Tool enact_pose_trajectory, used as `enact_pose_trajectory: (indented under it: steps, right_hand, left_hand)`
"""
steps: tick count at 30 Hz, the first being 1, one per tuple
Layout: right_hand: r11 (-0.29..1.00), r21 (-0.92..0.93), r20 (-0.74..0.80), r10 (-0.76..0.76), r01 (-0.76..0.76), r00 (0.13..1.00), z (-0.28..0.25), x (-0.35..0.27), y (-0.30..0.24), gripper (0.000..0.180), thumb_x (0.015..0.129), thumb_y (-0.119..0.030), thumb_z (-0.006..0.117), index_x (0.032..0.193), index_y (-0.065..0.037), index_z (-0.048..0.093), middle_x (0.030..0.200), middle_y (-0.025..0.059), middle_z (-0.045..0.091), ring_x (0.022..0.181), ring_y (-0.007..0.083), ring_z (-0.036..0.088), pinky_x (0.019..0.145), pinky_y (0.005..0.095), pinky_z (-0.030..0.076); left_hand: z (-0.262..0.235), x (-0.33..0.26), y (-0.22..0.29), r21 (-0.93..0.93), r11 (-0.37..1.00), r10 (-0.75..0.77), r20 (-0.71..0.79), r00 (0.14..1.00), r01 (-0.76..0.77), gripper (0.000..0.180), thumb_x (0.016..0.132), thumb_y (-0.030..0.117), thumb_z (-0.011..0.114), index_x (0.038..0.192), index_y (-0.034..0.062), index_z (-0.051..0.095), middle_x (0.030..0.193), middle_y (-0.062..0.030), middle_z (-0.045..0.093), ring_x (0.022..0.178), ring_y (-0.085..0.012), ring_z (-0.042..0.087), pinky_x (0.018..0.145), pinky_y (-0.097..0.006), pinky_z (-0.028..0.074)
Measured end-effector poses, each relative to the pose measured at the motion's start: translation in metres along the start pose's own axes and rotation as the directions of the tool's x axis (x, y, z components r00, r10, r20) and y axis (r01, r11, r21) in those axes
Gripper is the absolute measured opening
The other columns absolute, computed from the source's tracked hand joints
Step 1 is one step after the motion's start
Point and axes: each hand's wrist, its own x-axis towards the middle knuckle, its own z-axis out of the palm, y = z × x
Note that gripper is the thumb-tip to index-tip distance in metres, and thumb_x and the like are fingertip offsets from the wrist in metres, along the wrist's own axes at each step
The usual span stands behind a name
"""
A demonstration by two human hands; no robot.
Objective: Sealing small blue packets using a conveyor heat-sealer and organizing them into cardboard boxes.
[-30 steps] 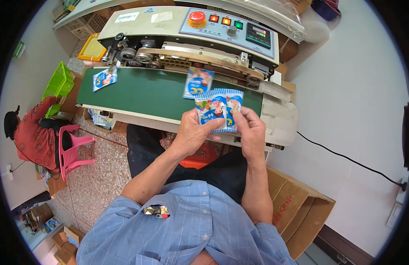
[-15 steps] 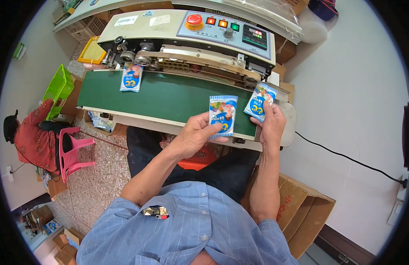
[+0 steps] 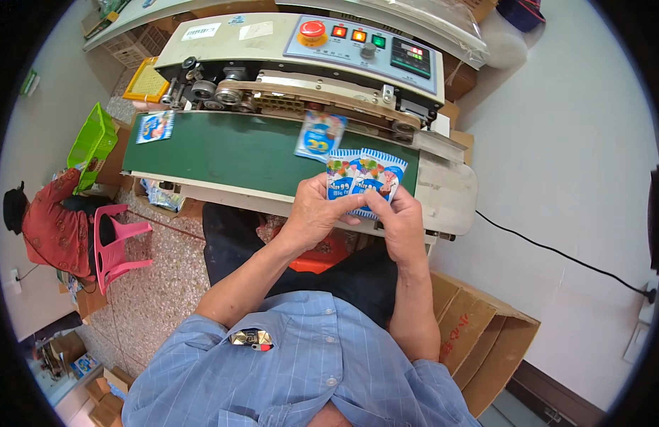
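Observation:
My left hand (image 3: 311, 217) is closed on a blue and white packet (image 3: 340, 169), held over the near edge of the green belt (image 3: 230, 149). Overlapping it on the right is a second packet (image 3: 379, 174), pinched at its lower edge by my right hand (image 3: 402, 222). My thumbs nearly meet where the two packets overlap. Just beyond them, a slightly blurred packet (image 3: 320, 135) has its upper edge at the front of the band sealing machine (image 3: 251, 50). Another packet (image 3: 156, 127) lies at the belt's left end.
The machine's control panel (image 3: 365, 46) has lit buttons and a red knob. An open cardboard box (image 3: 486, 341) stands at my right, near a black cable (image 3: 557, 249) along the wall. At the left, a person in red (image 3: 59, 228) sits on a pink chair (image 3: 116, 249) beside a green basket (image 3: 91, 146).
The packet from my right hand is now at the machine, farther left. My right hand has come back beside my left and holds another packet. The far-left packet has shifted left and turned.

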Motion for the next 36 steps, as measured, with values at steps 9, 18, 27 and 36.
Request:
enact_pose_trajectory:
  steps: [9, 18, 27, 36]
  right_hand:
    - [0.98, 0.092, -0.432, 0.196, -0.174, 0.88, -0.058, 0.021, -0.017, 0.028, 0.097, -0.021, 0.061, 0.114, 0.002, 0.061, 0.095, 0.0075, 0.068, 0.076, 0.0131, 0.069, 0.052, 0.0255, 0.06]
    - [0.932, -0.122, -0.283, 0.296, -0.341, 0.912, -0.04, 0.061, -0.019, 0.035, 0.098, -0.031, 0.06, 0.11, 0.003, 0.061, 0.085, 0.0096, 0.069, 0.063, 0.0161, 0.07, 0.045, 0.0205, 0.052]
    - [0.987, 0.039, -0.094, 0.156, -0.153, 0.983, -0.003, -0.009, -0.002, 0.03, 0.099, -0.023, 0.059, 0.117, 0.0, 0.061, 0.103, 0.0071, 0.067, 0.088, 0.013, 0.065, 0.073, 0.0266, 0.054]
    - [0.983, 0.091, -0.423, 0.182, -0.158, 0.888, -0.052, 0.024, -0.018, 0.024, 0.098, -0.018, 0.059, 0.113, 0.0, 0.062, 0.094, 0.0063, 0.068, 0.075, 0.0129, 0.069, 0.053, 0.0266, 0.061]
  left_hand:
    - [-0.006, -0.006, 0.005, 0.071, 0.994, -0.082, 0.0, 0.997, 0.082, 0.029, 0.097, 0.023, 0.064, 0.113, -0.001, 0.062, 0.098, -0.0089, 0.07, 0.078, -0.0138, 0.07, 0.06, -0.025, 0.061]
    - [-0.008, -0.005, 0.002, 0.076, 0.986, -0.158, 0.094, 0.983, 0.152, 0.024, 0.098, 0.019, 0.063, 0.109, -0.0026, 0.061, 0.086, -0.0103, 0.069, 0.068, -0.0181, 0.072, 0.055, -0.024, 0.06]
    - [0.003, -0.003, -0.002, 0.065, 0.979, -0.201, 0.246, 0.948, 0.191, 0.023, 0.097, 0.015, 0.062, 0.109, -0.0044, 0.06, 0.091, -0.0109, 0.069, 0.078, -0.0186, 0.072, 0.066, -0.027, 0.062]
    - [0.001, -0.015, -0.019, 0.162, 0.943, -0.328, 0.287, 0.9, 0.292, 0.038, 0.097, 0.022, 0.064, 0.123, -0.0044, 0.056, 0.108, -0.012, 0.071, 0.08, -0.0146, 0.07, 0.067, -0.025, 0.059]
